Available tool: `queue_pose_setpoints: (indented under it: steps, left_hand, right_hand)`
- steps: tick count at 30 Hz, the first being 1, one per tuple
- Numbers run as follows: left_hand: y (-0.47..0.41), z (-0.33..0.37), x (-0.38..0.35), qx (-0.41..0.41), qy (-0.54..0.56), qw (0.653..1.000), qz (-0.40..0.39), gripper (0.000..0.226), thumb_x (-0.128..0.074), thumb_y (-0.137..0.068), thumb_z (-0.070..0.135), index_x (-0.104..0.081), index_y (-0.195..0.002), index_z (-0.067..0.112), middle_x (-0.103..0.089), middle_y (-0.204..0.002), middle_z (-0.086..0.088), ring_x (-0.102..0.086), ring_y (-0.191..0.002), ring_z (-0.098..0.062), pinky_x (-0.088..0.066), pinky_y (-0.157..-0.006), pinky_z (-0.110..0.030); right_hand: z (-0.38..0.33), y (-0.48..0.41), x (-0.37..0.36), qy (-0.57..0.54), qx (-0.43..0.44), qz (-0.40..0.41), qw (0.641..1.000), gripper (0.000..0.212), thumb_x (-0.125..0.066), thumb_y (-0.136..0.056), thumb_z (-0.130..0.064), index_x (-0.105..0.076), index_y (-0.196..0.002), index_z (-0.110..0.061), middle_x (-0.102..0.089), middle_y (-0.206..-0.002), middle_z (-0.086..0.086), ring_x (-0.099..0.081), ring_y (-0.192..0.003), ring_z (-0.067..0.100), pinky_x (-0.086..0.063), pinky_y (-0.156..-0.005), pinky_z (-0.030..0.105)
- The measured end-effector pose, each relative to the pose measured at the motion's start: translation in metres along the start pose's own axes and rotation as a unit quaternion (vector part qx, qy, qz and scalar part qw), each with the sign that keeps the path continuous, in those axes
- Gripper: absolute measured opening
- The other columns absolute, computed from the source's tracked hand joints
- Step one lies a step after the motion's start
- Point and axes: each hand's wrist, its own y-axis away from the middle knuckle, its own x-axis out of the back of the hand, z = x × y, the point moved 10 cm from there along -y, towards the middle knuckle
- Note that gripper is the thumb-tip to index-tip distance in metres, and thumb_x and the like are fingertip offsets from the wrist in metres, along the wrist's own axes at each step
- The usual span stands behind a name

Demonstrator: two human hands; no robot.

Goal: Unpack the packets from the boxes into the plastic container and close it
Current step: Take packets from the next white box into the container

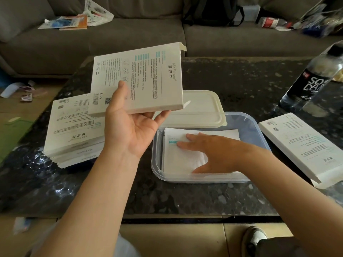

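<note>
My left hand (130, 125) grips a flat white box (137, 78) from below, thumb on its printed face, holding it tilted above the table with its end flap open. My right hand (209, 153) lies flat, fingers straight, on white packets (178, 158) inside the clear plastic container (259, 134). The container's cream lid (204, 108) leans on its far rim. A stack of several white boxes (74, 127) sits to the left. Another white box (300, 145) lies at the right with its near end open.
The dark speckled table (185, 197) has a soda bottle (311, 80) at its far right. A grey sofa (130, 38) behind holds papers, a black backpack (211, 10) and clutter. Litter lies on the floor at left. A shoe (254, 238) shows below the table's edge.
</note>
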Motion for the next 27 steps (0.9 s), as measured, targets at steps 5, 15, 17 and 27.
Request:
queue_pose_setpoints:
  steps: [5,15,17,27]
  left_hand:
    - [0.0,0.0,-0.001,-0.001,-0.005,1.0,-0.005,0.04,-0.058,-0.103,0.035,-0.055,-0.142,0.026,-0.073,-0.128,-0.012,-0.072,-0.116,-0.033,-0.06,-0.087,-0.061]
    - [0.002,-0.001,-0.003,-0.001,-0.01,1.0,-0.011,0.033,-0.057,-0.103,0.036,-0.058,-0.136,0.027,-0.073,-0.128,-0.011,-0.072,-0.117,-0.033,-0.059,-0.091,-0.062]
    - [0.002,-0.001,-0.004,0.0,-0.01,1.0,-0.013,0.033,-0.056,-0.103,0.036,-0.058,-0.135,0.027,-0.073,-0.128,-0.011,-0.072,-0.117,-0.033,-0.059,-0.09,-0.062]
    - [0.003,0.001,-0.006,0.002,-0.012,1.0,-0.019,0.024,-0.055,-0.104,0.036,-0.062,-0.126,0.028,-0.077,-0.115,-0.009,-0.074,-0.112,-0.031,-0.061,-0.087,-0.059]
  right_hand:
    - [-0.002,-0.001,0.001,-0.001,-0.001,-0.005,1.0,0.084,-0.06,-0.091,-0.059,-0.007,-0.156,-0.049,-0.001,-0.167,-0.018,-0.004,-0.155,0.014,-0.009,-0.124,0.037]
    - [-0.023,-0.013,0.005,-0.021,0.032,0.008,0.999,0.085,-0.056,-0.09,-0.065,-0.004,-0.156,-0.049,0.004,-0.167,-0.017,0.003,-0.155,0.013,-0.01,-0.124,0.041]
    - [-0.024,-0.016,0.004,-0.014,0.034,0.0,0.999,0.084,-0.055,-0.09,-0.065,-0.005,-0.156,-0.049,0.004,-0.167,-0.016,0.004,-0.155,0.014,-0.009,-0.124,0.041]
    - [-0.028,-0.023,-0.003,0.017,0.032,-0.019,0.999,0.083,-0.053,-0.091,-0.066,-0.004,-0.156,-0.05,0.007,-0.168,-0.015,0.008,-0.155,0.016,-0.012,-0.123,0.045]
